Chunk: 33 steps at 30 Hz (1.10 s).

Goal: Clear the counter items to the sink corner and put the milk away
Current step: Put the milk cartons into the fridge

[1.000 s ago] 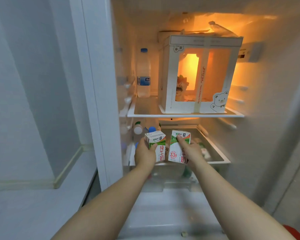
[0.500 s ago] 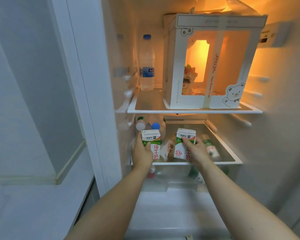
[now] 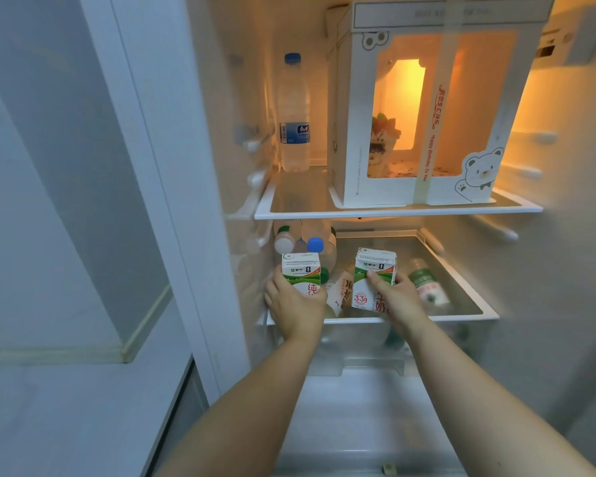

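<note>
Milk cartons, two small green-and-white cardboard boxes with red lettering, are standing inside the open refrigerator, over the front part of the clear plastic lower tray (image 3: 461, 316). The left milk carton (image 3: 300, 275) is sitting upright at the tray's 9 o'clock side. The right milk carton (image 3: 372, 273) is sitting near the tray's centre and tilting slightly. Whether their bases are touching the tray cannot be told.

The left hand (image 3: 295, 308) is gripping the left milk carton low on its body, fingers wrapping round it. The right hand (image 3: 398, 299) is holding the right milk carton, thumb pressing on the front face and fingers curling round its 3 o'clock side.

Between the two, a pale carton with orange print (image 3: 339, 294) is lying tilted. At 3 o'clock of the right milk carton, a clear bottle with a green label (image 3: 427, 287) is lying on its side. At 12 o'clock of the left milk carton, a blue bottle cap (image 3: 315, 244) and a white bottle cap (image 3: 283, 245) are facing outward.

Higher, at 12 o'clock, the white-rimmed glass shelf (image 3: 393, 212) is carrying a clear plastic water bottle with a blue cap (image 3: 294, 115) and, at its 3 o'clock, a white windowed cardboard cake box with a bear print (image 3: 358, 98).
</note>
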Available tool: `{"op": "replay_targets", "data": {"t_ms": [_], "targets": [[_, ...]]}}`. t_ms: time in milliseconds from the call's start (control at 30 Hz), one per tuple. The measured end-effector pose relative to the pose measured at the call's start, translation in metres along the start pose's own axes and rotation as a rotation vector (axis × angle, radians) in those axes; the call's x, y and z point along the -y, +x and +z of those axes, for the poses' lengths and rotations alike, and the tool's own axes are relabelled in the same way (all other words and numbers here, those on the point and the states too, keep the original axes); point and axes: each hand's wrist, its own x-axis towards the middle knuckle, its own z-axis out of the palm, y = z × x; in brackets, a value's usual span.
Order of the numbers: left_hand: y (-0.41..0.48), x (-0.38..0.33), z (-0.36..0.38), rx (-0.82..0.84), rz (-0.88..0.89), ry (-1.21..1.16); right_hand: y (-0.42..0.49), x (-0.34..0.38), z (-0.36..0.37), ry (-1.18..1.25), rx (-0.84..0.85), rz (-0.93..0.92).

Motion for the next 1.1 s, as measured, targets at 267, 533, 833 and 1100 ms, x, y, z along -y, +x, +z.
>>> {"op": "replay_targets", "data": {"t_ms": [267,533,833,1100], "targets": [[-0.001,0.009,-0.009,0.017,0.018,-0.03,-0.001,-0.002,0.0,0.031,0.024,0.011],[-0.002,0.03,-0.019,0.133,0.056,-0.08,-0.003,0.006,0.0,-0.029,0.126,0.05],[-0.005,0.025,-0.02,0.101,0.01,-0.081,-0.007,0.006,0.027,-0.352,0.247,-0.017],[-0.006,0.023,-0.022,0.113,0.017,-0.08,-0.01,-0.006,0.048,-0.334,0.007,-0.147]]}}
